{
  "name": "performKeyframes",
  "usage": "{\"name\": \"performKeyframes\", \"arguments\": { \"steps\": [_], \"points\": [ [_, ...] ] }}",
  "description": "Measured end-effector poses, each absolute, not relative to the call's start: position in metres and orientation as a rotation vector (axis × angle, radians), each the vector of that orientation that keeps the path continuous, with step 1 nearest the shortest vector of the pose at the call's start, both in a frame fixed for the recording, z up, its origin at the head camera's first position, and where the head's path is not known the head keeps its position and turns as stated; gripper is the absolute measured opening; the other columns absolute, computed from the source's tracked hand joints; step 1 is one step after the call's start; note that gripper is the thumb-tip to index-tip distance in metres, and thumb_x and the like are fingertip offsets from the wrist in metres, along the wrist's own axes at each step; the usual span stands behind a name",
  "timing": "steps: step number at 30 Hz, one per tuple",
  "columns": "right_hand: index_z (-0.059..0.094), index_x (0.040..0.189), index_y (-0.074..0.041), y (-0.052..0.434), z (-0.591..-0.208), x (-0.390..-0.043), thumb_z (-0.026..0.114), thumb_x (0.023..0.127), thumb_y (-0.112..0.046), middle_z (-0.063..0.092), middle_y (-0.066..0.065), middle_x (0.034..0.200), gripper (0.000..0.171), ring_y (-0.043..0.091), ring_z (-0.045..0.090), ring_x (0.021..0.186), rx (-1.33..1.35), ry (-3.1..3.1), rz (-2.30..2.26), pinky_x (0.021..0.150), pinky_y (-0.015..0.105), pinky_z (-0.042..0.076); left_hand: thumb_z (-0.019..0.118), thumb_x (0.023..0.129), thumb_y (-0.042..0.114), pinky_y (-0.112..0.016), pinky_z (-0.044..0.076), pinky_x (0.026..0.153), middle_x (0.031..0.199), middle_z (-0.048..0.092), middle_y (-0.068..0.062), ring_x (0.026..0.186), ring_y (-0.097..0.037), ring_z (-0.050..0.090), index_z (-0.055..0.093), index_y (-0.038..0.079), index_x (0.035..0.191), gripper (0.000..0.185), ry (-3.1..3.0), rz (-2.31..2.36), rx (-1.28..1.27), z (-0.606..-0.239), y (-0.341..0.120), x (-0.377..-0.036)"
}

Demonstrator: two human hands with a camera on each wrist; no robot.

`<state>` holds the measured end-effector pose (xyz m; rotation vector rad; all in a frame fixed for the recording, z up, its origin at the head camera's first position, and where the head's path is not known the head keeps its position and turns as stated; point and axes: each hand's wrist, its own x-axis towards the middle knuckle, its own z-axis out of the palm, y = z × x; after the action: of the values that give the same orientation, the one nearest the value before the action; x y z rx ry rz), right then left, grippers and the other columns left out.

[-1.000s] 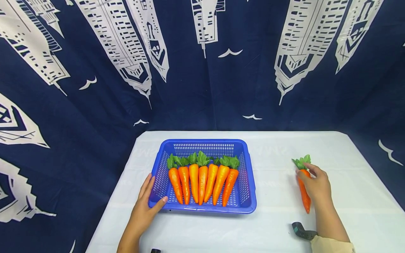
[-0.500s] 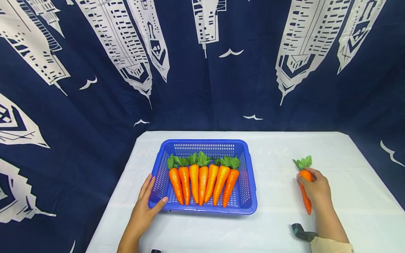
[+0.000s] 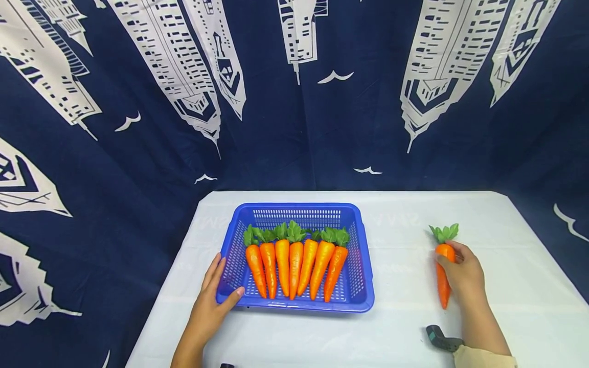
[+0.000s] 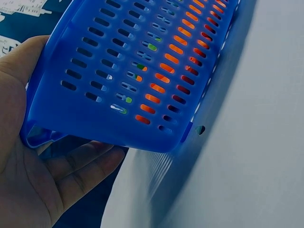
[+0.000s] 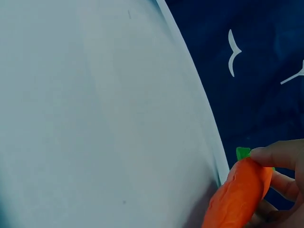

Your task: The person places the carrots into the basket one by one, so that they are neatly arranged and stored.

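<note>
Your right hand (image 3: pixel 465 276) curls its fingers (image 5: pixel 278 154) round a carrot (image 3: pixel 443 273) lying on the white surface (image 3: pixel 400 240), well apart from the basket (image 3: pixel 356 296). Your left hand (image 3: pixel 209 306) rests against the basket's near left corner, fingers straight along its wall, thumb on the rim. Seven carrots (image 3: pixel 294 263) lie side by side inside, leaves pointing away from you. A dark strap (image 3: pixel 442 338) lies near your right wrist. A patterned navy curtain (image 3: pixel 294 102) backs the surface. Your palm hides part of the held carrot.
</note>
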<state>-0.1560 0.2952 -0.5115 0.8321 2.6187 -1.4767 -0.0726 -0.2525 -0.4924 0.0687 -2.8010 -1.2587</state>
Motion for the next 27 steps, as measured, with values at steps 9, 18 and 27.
{"name": "performKeyframes", "arguments": {
  "steps": [9, 18, 27],
  "points": [
    [0.032, 0.159, -0.012, 0.291, -0.5, -0.156, 0.054, 0.103, -0.028, 0.028, 0.024, 0.164, 0.062, 0.049, 0.042, 0.14, 0.779, 2.618, -1.519, 0.107, 0.061, 0.046, 0.072, 0.093, 0.043, -0.073, 0.021, 0.117, 0.171, 0.008, 0.009, 0.156, -0.039, 0.018, 0.024, 0.024, 0.162, 0.086, -2.799, -1.26, 0.063, -0.492, -0.252, -0.072],
    [0.034, 0.158, -0.014, 0.283, -0.485, -0.16, 0.055, 0.103, -0.036, 0.036, 0.027, 0.159, 0.063, 0.048, 0.046, 0.137, 0.677, 2.664, -1.525, 0.105, 0.06, 0.048, 0.072, 0.093, 0.043, -0.073, 0.021, 0.117, 0.171, 0.009, 0.008, 0.157, -0.039, 0.018, 0.025, 0.025, 0.162, 0.086, -2.788, -1.273, 0.063, -0.494, -0.253, -0.071],
    [0.034, 0.158, -0.016, 0.268, -0.467, -0.162, 0.055, 0.102, -0.04, 0.036, 0.024, 0.159, 0.064, 0.047, 0.044, 0.139, 0.619, 2.673, -1.588, 0.105, 0.062, 0.047, 0.072, 0.093, 0.043, -0.072, 0.02, 0.118, 0.171, 0.008, 0.01, 0.157, -0.039, 0.017, 0.024, 0.025, 0.162, 0.086, -2.795, -1.274, 0.065, -0.493, -0.253, -0.072]
  ]
}}
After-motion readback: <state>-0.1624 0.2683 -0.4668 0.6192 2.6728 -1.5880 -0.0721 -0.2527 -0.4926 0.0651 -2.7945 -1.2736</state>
